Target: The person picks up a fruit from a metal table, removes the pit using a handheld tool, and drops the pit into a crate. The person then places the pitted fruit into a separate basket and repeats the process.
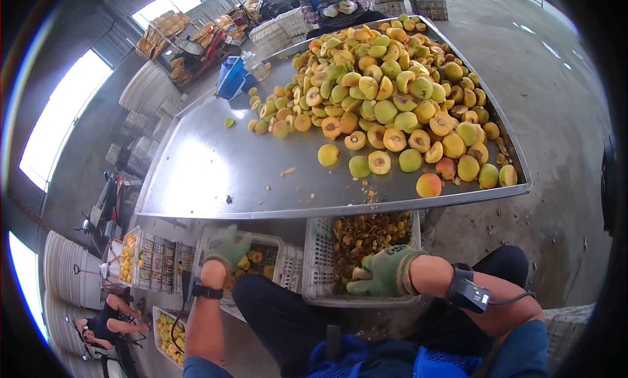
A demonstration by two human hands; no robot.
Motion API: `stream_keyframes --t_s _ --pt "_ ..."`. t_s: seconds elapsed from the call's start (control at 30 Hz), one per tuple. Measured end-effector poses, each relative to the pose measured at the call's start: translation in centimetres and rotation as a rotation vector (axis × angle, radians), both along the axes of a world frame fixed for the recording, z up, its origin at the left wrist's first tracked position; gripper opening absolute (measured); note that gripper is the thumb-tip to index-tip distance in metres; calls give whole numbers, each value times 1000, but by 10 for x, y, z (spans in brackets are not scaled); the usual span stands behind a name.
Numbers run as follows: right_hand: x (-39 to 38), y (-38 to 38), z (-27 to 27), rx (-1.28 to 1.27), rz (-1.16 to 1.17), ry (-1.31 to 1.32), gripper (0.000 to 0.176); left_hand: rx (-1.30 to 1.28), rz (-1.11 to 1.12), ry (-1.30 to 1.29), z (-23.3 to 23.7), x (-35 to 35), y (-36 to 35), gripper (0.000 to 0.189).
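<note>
Gleaming metal table (261,165), heaped fruit (386,111), concrete floor (556,116)

I have both arms reaching low at the near edge of the metal table (196,188), both hands beneath its rim on my side. My left hand (227,247) sits toward the table's left, gloved in green, fingers pointing toward that edge; its forearm (204,319) runs almost straight back from the table, a dark strap at the wrist. My right hand (386,272) is below the table's right half, fingers angled left, the forearm (497,299) slanting in with the elbow bent and farther from the table. My knees are parted, facing the table. On my feed, I can't fairly say whether either hand grips anything.
</note>
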State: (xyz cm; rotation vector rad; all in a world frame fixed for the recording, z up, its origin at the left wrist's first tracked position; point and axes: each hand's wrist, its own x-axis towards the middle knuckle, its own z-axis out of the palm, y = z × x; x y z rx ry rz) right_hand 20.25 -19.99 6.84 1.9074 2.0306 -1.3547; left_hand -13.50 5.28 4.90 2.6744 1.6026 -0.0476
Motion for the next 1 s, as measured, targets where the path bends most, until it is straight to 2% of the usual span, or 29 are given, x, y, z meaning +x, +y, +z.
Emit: stream_keyframes --t_s 0.07,0.13,0.2,0.3,0.37,0.43,0.5,0.57,0.67,0.7,0.77,0.9,1.0 --pt "4 -1 -3 123 27 16 59 98 -153 -289 -15 36 31 60" --pt "6 -1 -25 288 57 62 51 14 -201 -510 -12 115 34 65" --pt "4 2 -22 238 -83 68 43 155 -356 -457 -39 183 58 72" --pt "8 -2 -14 273 -264 88 37 45 -236 -150 -42 276 52 70" --pt "12 -6 -5 316 -385 103 36 45 -229 -33 -71 303 70 71" --pt "17 -6 3 344 -524 121 38 -433 -211 -490 -78 298 88 70" --pt "20 -12 -5 507 -665 220 36 -905 -203 -888 -76 285 94 69" --pt "22 -5 -15 601 -722 331 36 -1351 -194 -1258 -60 246 82 67" --pt "22 10 -22 602 -731 422 36 -1465 -237 -1424 -9 223 11 63" --pt "19 13 -13 596 -733 412 37 -1404 -271 -1432 -4 216 -4 63" --pt "12 19 -9 593 -734 434 38 -1292 -340 -1436 -2 208 -28 65" --pt "0 31 -29 644 -731 477 32 -1090 -299 -1482 -13 203 -67 71" --pt "-1 32 -43 667 -718 458 29 -1058 -377 -1451 -29 201 -78 69"
